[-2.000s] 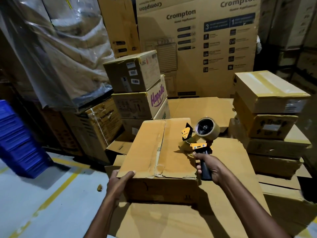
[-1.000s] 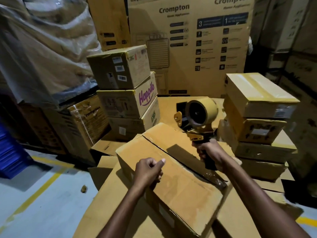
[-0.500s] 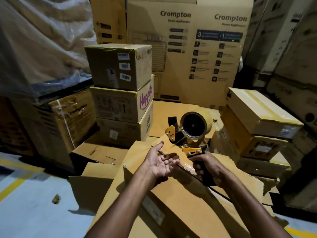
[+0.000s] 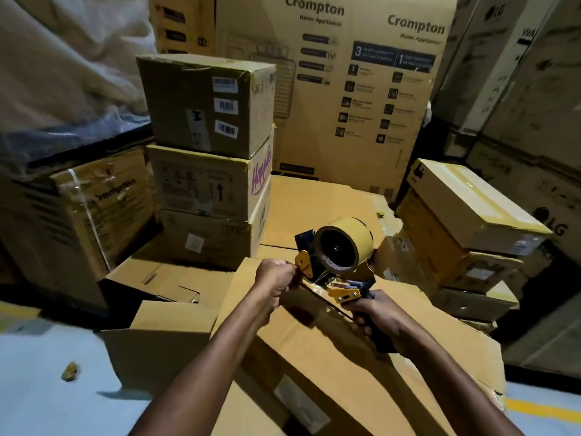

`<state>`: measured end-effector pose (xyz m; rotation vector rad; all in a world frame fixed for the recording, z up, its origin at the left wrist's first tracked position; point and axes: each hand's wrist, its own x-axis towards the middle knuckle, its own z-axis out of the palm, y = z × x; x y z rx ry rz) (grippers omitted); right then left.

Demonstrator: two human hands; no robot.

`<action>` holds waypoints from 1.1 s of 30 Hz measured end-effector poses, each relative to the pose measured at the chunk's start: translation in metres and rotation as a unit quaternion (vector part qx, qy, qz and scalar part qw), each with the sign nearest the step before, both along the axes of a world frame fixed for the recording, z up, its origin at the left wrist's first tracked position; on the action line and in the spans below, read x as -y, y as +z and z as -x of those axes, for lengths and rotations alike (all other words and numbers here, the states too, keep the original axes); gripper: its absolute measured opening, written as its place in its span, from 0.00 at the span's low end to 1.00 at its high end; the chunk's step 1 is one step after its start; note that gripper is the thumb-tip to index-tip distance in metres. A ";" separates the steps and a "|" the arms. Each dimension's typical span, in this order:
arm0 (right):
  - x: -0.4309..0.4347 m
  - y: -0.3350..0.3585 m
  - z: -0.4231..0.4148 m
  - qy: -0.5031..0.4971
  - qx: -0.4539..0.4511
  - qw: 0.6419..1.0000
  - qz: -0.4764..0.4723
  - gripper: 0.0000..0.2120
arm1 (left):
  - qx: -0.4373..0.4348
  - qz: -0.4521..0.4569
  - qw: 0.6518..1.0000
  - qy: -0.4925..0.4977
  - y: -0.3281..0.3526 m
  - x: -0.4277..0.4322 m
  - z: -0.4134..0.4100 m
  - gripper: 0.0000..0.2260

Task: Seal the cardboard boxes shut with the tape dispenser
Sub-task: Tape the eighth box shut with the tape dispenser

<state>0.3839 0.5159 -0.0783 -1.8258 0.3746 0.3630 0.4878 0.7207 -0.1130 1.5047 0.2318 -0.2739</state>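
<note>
A brown cardboard box (image 4: 317, 366) lies turned at an angle in front of me, its top flaps closed along a dark seam. A yellow-and-black tape dispenser (image 4: 341, 256) with a roll of brown tape stands over the box's far corner. My right hand (image 4: 377, 316) grips its black handle. My left hand (image 4: 276, 278) is curled at the dispenser's front, fingers pinching at the tape end by the yellow guard. The tape end itself is too small to make out.
A stack of three boxes (image 4: 207, 158) stands at the back left, a stack of taped boxes (image 4: 465, 215) at the right. Flattened cardboard (image 4: 317, 206) lies behind, an open box (image 4: 166, 335) at the left. Large Crompton cartons (image 4: 361, 73) wall the back. Grey floor (image 4: 47, 388) at left.
The box has been turned from square to angled. My left hand left the box, opened, then closed at the dispenser's front. My right hand kept the handle throughout.
</note>
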 end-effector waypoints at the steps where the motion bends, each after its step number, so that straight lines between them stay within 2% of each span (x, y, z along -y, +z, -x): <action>1: 0.001 0.001 -0.001 -0.004 -0.002 1.000 0.001 0.06 | 0.014 -0.008 1.000 -0.005 0.000 -0.004 -0.006 0.07; 4: 0.009 0.003 -0.001 -0.010 0.000 1.000 0.009 0.07 | 0.048 -0.011 0.999 -0.016 0.002 -0.016 -0.023 0.08; 7: 0.020 0.004 -0.003 -0.010 -0.005 1.000 0.029 0.10 | 0.099 -0.085 0.992 -0.004 -0.005 -0.025 -0.039 0.12; 10: 0.023 0.000 -0.008 -0.002 -0.014 0.999 0.043 0.09 | 0.116 -0.120 0.986 -0.008 -0.016 -0.028 -0.048 0.14; 25: 0.018 -0.021 -0.022 -0.006 -0.055 0.994 0.099 0.15 | 0.058 -0.144 0.988 -0.026 -0.051 -0.018 -0.075 0.12; 28: 0.018 -0.026 -0.024 0.000 -0.060 0.993 0.104 0.13 | 0.065 -0.166 0.983 -0.053 -0.056 -0.018 -0.075 0.15; 30: 0.018 -0.027 -0.024 0.000 -0.062 0.993 0.097 0.12 | 0.072 -0.211 0.969 -0.104 -0.052 -0.019 -0.071 0.12; 31: 0.018 -0.027 -0.024 -0.004 -0.063 0.994 0.092 0.12 | 0.060 -0.232 0.960 -0.143 -0.051 -0.019 -0.069 0.10; 33: 0.019 -0.028 -0.025 -0.007 -0.066 0.994 0.089 0.12 | 0.024 -0.260 0.945 -0.197 -0.056 -0.020 -0.072 0.15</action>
